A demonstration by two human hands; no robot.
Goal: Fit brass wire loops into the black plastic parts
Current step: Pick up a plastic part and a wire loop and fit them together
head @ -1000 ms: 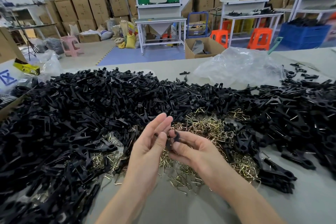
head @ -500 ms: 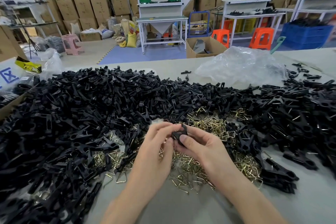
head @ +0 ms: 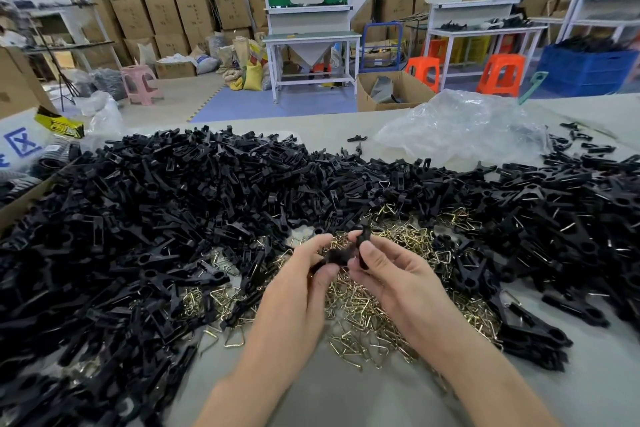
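Progress: early, in my judgement, since far more loose stock than finished work lies around the hands.
Left hand [head: 294,291]: fingertips are curled in and pinch the lower end of a black plastic part [head: 341,255].
Right hand [head: 391,274]: thumb and fingers pinch the upper end of the same part, which stands up just past the thumb.
Part in hand: held between both hands above the brass. It is blurred, so I cannot tell whether a loop is seated or whether it is one piece or two.
Brass wire loops [head: 374,312]: a loose pile under and just beyond the hands, spreading past the right wrist.
Left heap [head: 145,218]: black parts banked high, left of the left hand and beyond it, mostly showing no wire, so probably unfitted.
Right heap [head: 571,218]: right of the right hand, with many pieces glinting with wire, so probably the finished ones.
Remaining: the part in hand, then most of the left heap.
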